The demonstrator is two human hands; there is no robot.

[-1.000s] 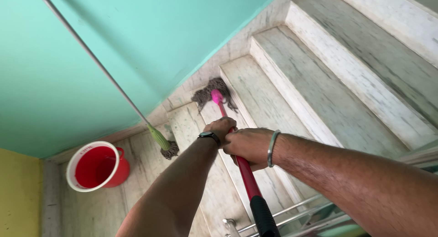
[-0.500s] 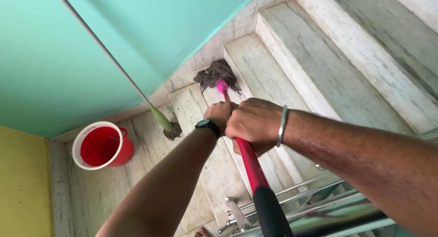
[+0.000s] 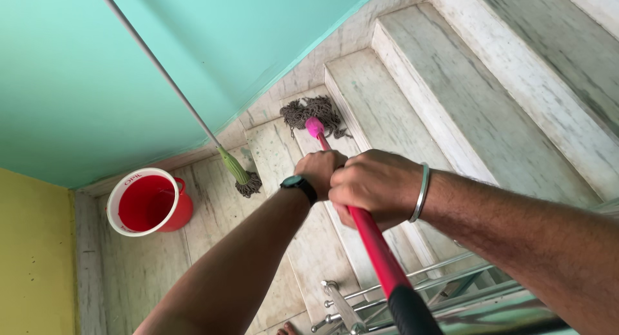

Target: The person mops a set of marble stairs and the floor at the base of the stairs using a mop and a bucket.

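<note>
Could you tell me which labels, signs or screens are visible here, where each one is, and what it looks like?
Printed marking: red lettering on the white rim of the red bucket, which stands on the landing by the yellow wall.
Watch: black, round, on the left wrist; its face is too small to make out.
No packages or signs are in view.

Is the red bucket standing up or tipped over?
Standing up. The red bucket rests on the landing floor with its round white rim facing upward.
</note>
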